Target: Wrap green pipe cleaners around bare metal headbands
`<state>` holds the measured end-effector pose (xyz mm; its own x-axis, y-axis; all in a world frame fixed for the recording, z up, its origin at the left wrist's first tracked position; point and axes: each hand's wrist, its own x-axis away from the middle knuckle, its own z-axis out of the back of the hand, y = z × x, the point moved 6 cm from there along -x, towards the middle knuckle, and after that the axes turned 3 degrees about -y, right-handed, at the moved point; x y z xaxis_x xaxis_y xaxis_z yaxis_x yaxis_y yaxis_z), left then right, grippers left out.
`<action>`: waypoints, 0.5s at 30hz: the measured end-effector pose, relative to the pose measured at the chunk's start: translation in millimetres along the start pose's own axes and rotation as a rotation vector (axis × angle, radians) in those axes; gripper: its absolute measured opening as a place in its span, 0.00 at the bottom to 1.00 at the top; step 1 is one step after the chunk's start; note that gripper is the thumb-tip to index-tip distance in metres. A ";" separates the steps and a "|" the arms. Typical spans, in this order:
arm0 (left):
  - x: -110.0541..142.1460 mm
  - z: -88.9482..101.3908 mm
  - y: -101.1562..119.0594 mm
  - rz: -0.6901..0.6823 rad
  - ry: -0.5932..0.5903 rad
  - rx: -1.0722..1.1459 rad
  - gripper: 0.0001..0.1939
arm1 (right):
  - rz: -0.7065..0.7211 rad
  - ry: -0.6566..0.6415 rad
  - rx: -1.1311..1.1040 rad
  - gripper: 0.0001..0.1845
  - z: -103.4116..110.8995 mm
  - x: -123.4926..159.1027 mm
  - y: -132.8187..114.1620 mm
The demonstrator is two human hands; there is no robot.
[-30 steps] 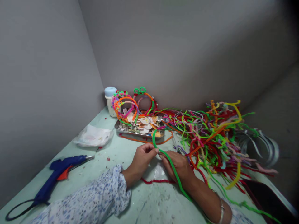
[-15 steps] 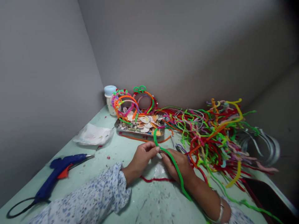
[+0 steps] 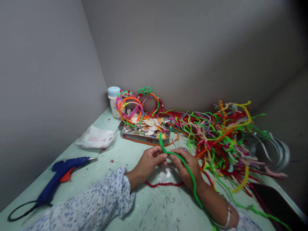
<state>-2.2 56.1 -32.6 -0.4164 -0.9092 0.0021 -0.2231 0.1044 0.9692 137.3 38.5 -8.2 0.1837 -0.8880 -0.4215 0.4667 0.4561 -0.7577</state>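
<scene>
A bright green pipe cleaner [image 3: 184, 163] runs between my two hands, its short end rising up past the fingers and its long end draping over my right wrist. My left hand [image 3: 148, 162] pinches it with thumb and forefinger. Close beside, my right hand [image 3: 186, 165] has its fingertips closed on the same pipe cleaner, the two pinches nearly touching. Beneath the hands a dark red pipe cleaner [image 3: 163, 184] lies on the table, partly hidden by them.
A metal tray [image 3: 144, 138] of seashells stands ahead, with decorated headbands [image 3: 134, 106] on it and a blue-lidded jar [image 3: 114, 93] behind. Left lie a plastic packet [image 3: 96, 138] and a blue glue gun [image 3: 60, 176]. A tangled pipe-cleaner pile [image 3: 223, 144] and bare metal headbands [image 3: 280, 149] fill the right.
My right hand has shifted slightly right and turned, with its fingers still at the green pipe cleaner. The hanging end has swung a little to the right. My left hand stays nearly in place.
</scene>
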 end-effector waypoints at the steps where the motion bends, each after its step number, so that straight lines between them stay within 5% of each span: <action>1: -0.3 0.0 -0.4 0.002 0.003 0.010 0.09 | -0.019 0.003 -0.021 0.08 -0.3 0.0 2.1; 15: -0.1 -2.6 2.1 -0.018 -0.011 0.055 0.19 | -0.256 -0.057 -0.368 0.12 -5.4 -3.6 7.3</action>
<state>-0.3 55.3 -29.9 -0.4216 -0.9066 -0.0178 -0.2784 0.1107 0.9541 135.3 45.4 -14.9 0.1548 -0.9720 -0.1769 0.1663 0.2022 -0.9651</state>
